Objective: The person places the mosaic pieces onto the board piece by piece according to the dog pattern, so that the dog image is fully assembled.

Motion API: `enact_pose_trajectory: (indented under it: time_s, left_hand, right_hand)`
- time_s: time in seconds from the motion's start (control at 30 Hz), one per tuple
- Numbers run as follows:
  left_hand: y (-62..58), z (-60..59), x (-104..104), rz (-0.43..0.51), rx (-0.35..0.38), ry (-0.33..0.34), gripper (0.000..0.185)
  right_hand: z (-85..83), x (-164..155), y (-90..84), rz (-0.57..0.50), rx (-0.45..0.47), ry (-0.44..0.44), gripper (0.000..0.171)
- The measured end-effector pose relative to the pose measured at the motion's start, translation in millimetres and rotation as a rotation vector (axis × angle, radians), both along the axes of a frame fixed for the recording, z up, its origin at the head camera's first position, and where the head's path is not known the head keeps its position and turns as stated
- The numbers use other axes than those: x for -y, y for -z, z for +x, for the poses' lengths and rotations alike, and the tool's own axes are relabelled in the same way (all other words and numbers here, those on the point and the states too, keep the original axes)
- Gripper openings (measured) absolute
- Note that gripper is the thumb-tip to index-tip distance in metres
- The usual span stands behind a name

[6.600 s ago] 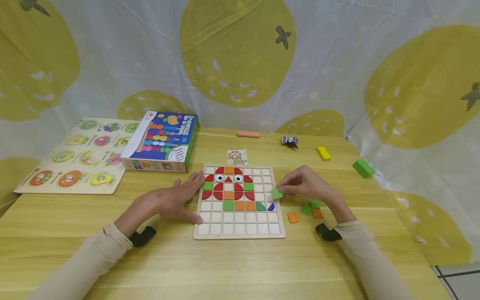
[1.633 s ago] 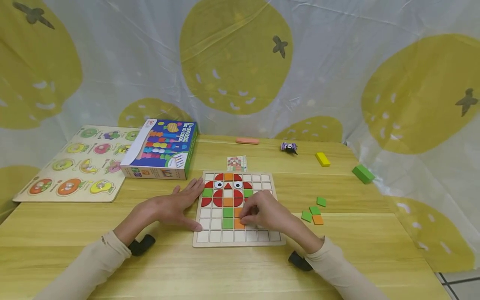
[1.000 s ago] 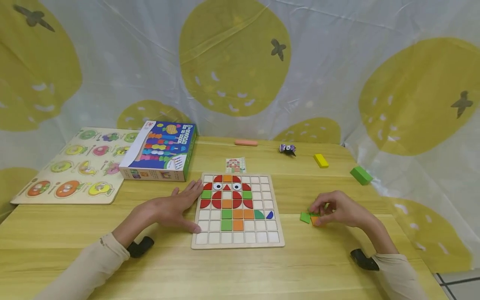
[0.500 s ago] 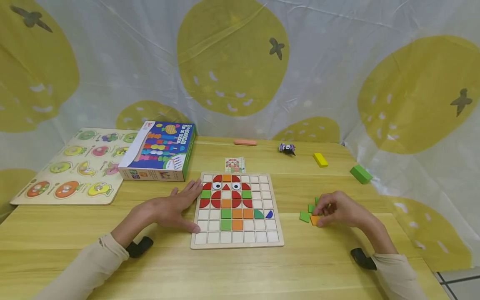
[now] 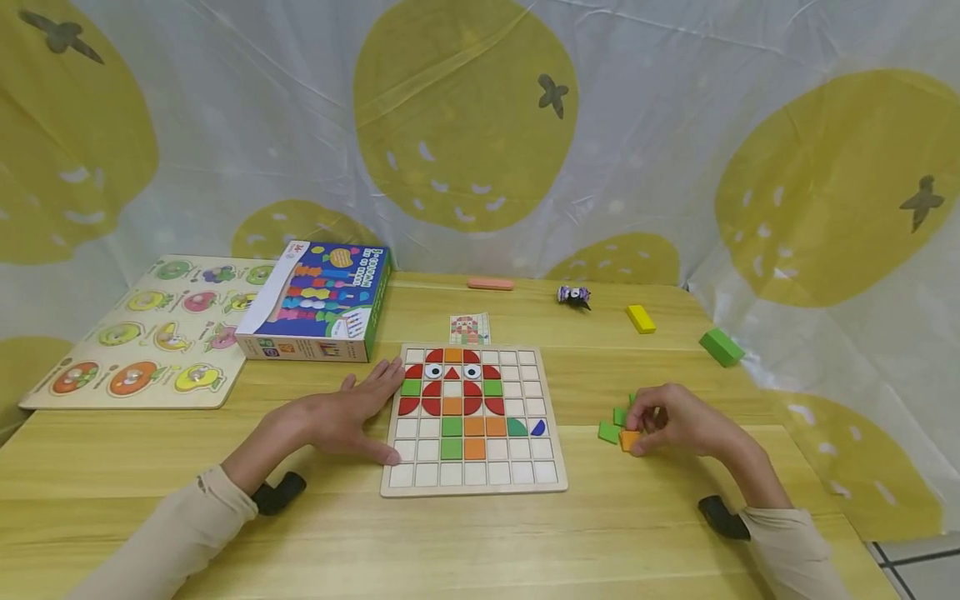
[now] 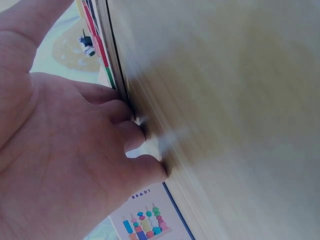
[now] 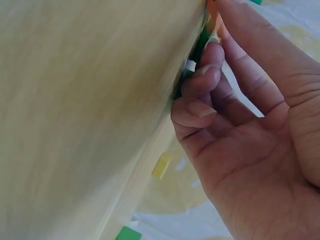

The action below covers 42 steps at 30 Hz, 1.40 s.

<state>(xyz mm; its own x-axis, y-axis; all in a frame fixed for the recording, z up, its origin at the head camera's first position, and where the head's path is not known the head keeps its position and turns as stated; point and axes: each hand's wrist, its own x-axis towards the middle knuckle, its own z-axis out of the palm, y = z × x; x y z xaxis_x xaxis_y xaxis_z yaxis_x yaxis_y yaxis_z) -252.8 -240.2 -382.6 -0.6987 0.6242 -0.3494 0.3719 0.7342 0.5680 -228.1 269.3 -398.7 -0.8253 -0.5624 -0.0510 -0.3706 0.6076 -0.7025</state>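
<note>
One orange tile (image 5: pixel 628 439) in right hand (image 5: pixel 678 421) grip.

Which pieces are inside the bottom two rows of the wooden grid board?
In the grid board, the second-lowest row holds a green square beside an orange square; the lowest row shows bare cells. Nothing covers either row.

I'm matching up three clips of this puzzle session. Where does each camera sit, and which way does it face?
Head: worn on the head, looking forward and down at the wooden grid puzzle board; both hands and sleeves show.
Left wrist: under the left hand, facing along the table to the board's edge.
Right wrist: under the right hand, whose fingers pinch an orange square tile.
Shared: head and right wrist both show that tile.
</note>
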Motion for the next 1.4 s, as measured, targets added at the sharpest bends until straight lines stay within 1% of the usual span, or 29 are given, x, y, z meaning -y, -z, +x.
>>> enact_pose_trajectory:
  time_s: [0.1,0.17,0.23,0.3,0.47,0.67,0.8,0.93,1.13,1.2,1.4]
  left_hand:
    - [-0.1,0.1,0,0.002,0.002,0.002,0.124]
    - [-0.2,0.1,0,0.002,0.002,0.003,0.123]
    - [-0.5,0.0,0,0.001,0.002,0.004,0.123]
    - [-0.8,-0.2,0,-0.002,0.0,0.004,0.123]
    - [-1.4,-1.8,0,-0.005,-0.011,0.007,0.123]
    - [-1.2,-2.2,1,-0.003,-0.01,0.006,0.123]
    - [-0.4,-1.8,0,0.001,-0.006,0.009,0.123]
    - [0.5,-1.7,0,0.003,-0.005,0.011,0.123]
    - [1.0,-2.2,-1,-0.002,-0.005,0.011,0.123]
    - [1.1,-2.4,-1,-0.001,-0.003,0.011,0.123]
    - [0.9,-2.3,0,-0.005,-0.004,0.007,0.123]
  right_hand:
    - [0.4,1,-2.9,0.0,-0.006,-0.001,0.021]
    - [1.0,4,-5.7,-0.012,-0.03,-0.013,0.017]
    - [1.6,11,-9.2,-0.024,-0.053,-0.026,0.012]
    - [1.5,21,-12.0,-0.033,-0.057,-0.029,0.008]
    - [-2.4,66,-13.1,-0.047,-0.026,-0.03,0.006]
    - [-3.3,130,-8.4,-0.073,-0.005,-0.068,0.005]
    - [-2.4,157,-4.3,-0.069,-0.005,-0.077,0.004]
    - [-2.1,168,-2.7,-0.047,-0.033,-0.066,0.006]
    - [-2.8,172,0.0,-0.034,-0.098,-0.073,0.008]
    - [-2.9,172,0.7,-0.041,-0.104,-0.074,0.009]
    - [-3.7,176,0.3,-0.054,-0.07,-0.059,0.009]
